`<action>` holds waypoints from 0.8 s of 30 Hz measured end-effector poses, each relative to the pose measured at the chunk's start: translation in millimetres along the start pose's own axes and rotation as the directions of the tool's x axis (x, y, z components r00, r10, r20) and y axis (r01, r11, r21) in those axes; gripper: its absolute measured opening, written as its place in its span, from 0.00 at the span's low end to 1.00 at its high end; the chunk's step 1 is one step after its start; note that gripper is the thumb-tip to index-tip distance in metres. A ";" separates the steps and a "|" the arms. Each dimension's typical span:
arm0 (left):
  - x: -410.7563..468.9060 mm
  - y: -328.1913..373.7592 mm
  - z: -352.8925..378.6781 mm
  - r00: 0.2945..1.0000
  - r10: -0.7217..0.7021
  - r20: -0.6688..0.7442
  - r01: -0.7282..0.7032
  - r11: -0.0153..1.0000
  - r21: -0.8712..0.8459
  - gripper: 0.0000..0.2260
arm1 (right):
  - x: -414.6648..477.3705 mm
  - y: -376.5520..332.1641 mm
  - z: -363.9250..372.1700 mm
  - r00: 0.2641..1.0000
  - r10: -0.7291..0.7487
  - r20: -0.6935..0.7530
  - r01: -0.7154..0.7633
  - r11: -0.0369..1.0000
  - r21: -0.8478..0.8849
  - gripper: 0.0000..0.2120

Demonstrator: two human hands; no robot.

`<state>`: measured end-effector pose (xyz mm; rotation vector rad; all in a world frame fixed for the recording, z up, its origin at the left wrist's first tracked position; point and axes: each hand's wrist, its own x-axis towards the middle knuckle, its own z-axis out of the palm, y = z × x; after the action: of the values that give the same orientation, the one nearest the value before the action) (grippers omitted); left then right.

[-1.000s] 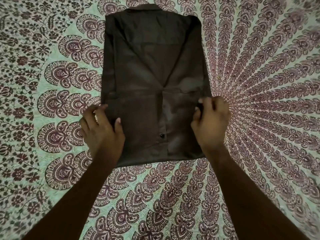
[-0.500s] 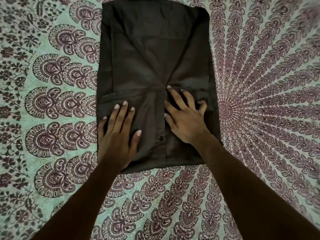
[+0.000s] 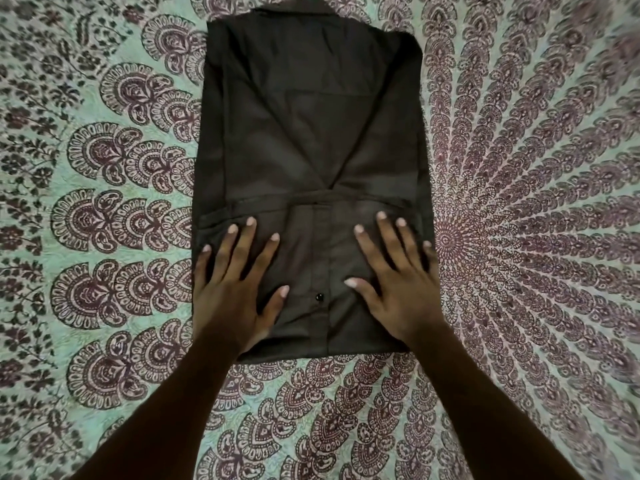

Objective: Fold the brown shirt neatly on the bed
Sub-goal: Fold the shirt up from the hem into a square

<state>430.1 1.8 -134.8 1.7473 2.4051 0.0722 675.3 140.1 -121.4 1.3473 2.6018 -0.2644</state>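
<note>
Pale green fabric bedspread (image 3: 104, 393) with dark maroon print, filling entire view. Round mandala centre (image 3: 449, 240) at right, rings of small arched petals (image 3: 536, 202) radiating outward from it. Large fan-shaped paisley motifs (image 3: 100, 223) at left and along bottom. Leafy floral vine band (image 3: 20, 237) at far left edge. Surface flat. Light dim and even.

The lower left corner of the brown shirt (image 3: 311, 133) is covered by the left hand (image 3: 232, 299), and part of its lower right edge by the right hand (image 3: 398, 292). Its under layers are hidden by the top panels. Whether the collar is cropped at the upper edge cannot be told. Both forearms are cut off at the bottom edge. The bed (image 3: 104, 168) is cropped on every side and blurred at the upper right.
</note>
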 end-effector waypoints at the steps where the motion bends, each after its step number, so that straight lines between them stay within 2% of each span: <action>1: 0.3 0.0 0.3 1.000 0.004 -0.003 -0.004 1.000 -0.001 0.34 | 2.9 7.0 0.0 0.997 0.073 -0.008 -0.073 0.997 0.006 0.37; 3: 1.0 -0.7 1.0 1.000 0.006 -0.003 -0.006 1.000 0.002 0.34 | 10.9 10.7 -4.8 0.977 0.213 -0.021 -0.212 0.975 0.066 0.39; 5: 0.5 -1.0 1.9 1.000 0.002 -0.002 -0.002 1.000 0.006 0.34 | 16.1 0.3 -12.5 0.956 0.287 -0.057 -0.278 0.952 0.130 0.42; 6: 0.1 -0.6 2.6 1.000 0.000 -0.004 0.000 1.000 0.007 0.34 | 15.8 -8.9 -16.7 0.962 0.258 -0.083 -0.246 0.960 0.134 0.43; 8: 0.7 0.0 3.1 1.000 -0.001 -0.010 0.001 1.000 0.005 0.35 | 9.0 -33.2 -22.1 0.991 0.084 -0.106 -0.072 0.991 0.114 0.45; 10: 1.6 -0.9 2.7 1.000 0.000 -0.013 0.000 1.000 0.001 0.35 | -3.0 -57.1 -18.7 0.994 -0.083 -0.065 0.090 0.989 0.117 0.46; 12: 1.0 -1.6 3.0 1.000 0.007 -0.013 -0.007 1.000 0.010 0.35 | -15.3 -66.3 -6.6 0.990 -0.140 -0.012 0.141 0.983 0.122 0.46; 17: 1.0 -1.9 3.4 1.000 0.003 -0.008 -0.003 1.000 0.000 0.34 | -23.2 -20.8 8.2 0.999 -0.034 -0.027 0.034 0.999 0.019 0.39; 20: 1.1 -1.0 0.6 1.000 0.007 0.005 -0.007 1.000 0.004 0.34 | -19.6 4.9 4.0 0.996 0.072 -0.051 -0.071 0.997 0.034 0.39; 24: 0.7 0.3 -5.3 1.000 0.027 -0.001 -0.027 0.999 -0.036 0.32 | -19.5 10.0 -3.4 0.994 0.106 -0.019 -0.104 0.993 0.054 0.40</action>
<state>429.3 2.9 -129.6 1.7638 2.3655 0.1186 694.2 131.3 -113.7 1.5078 2.5483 -0.3058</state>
